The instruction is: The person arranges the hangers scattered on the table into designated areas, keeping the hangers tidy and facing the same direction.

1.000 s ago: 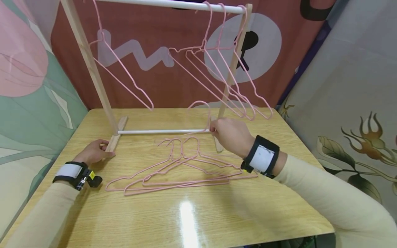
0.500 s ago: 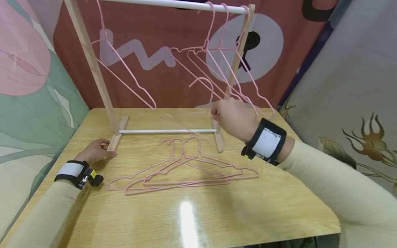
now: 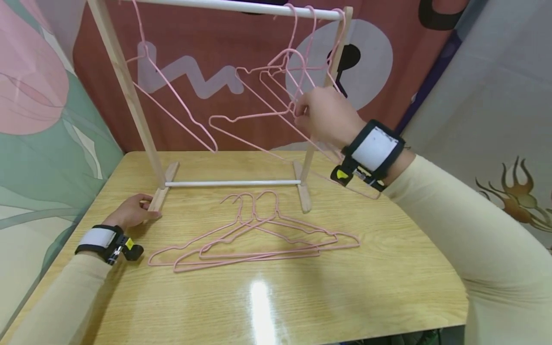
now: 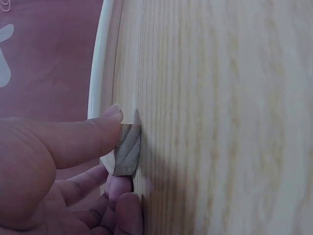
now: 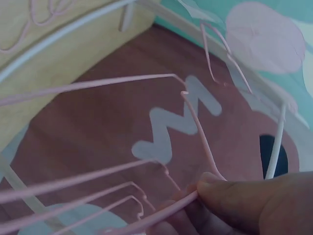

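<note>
Right hand (image 3: 325, 117): fingers pinch the neck of a pink hanger (image 3: 254, 120), raised below the rack's top rod (image 3: 241, 5).
Left hand (image 3: 131, 211): fingers curled around the rack foot (image 3: 161, 194) (on the tabletop (image 3: 302, 297)).

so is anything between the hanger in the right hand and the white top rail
Partly. The right hand pinches a pink wire hanger below the white top rail, and three pink hangers already hung crowd the rail's right end above it. The rail's middle stretch looks bare.

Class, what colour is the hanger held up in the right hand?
Pink. The hanger in the right hand shows best in the head view.
</note>
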The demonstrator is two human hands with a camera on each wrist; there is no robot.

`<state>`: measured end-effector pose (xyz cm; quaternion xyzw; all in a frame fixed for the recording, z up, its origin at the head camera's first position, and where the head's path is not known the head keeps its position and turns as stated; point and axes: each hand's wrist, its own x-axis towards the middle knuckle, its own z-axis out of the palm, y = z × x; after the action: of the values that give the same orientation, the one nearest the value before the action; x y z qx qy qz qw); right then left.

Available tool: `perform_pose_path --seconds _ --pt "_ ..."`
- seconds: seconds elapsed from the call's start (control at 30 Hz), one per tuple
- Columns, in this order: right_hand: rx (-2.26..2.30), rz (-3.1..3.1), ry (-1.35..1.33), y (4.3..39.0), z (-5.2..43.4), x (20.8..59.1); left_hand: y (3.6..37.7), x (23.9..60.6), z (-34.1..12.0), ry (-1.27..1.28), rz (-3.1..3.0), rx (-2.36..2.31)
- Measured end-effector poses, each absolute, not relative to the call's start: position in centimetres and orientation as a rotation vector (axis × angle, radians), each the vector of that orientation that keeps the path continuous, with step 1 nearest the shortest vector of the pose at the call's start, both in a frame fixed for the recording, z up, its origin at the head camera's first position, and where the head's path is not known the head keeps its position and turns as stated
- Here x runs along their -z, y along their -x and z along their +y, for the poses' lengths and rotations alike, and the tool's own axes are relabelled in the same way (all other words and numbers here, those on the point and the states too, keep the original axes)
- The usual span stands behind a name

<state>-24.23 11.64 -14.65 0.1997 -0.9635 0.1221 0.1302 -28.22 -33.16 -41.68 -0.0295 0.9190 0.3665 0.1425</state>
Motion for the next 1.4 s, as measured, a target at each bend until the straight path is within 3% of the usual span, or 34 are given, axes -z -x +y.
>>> perform_pose_path --seconds 0.8,1.4 --pt "-0.304 -2.721 -0.265 29.1 7.6 8.2 27.8 41.8 -33.2 0.054 2.664 -1.036" --pt "-0.293 -2.746 -0.16 31.8 6.3 10.4 27.6 41.9 -33.4 0.026 2.681 -1.059"
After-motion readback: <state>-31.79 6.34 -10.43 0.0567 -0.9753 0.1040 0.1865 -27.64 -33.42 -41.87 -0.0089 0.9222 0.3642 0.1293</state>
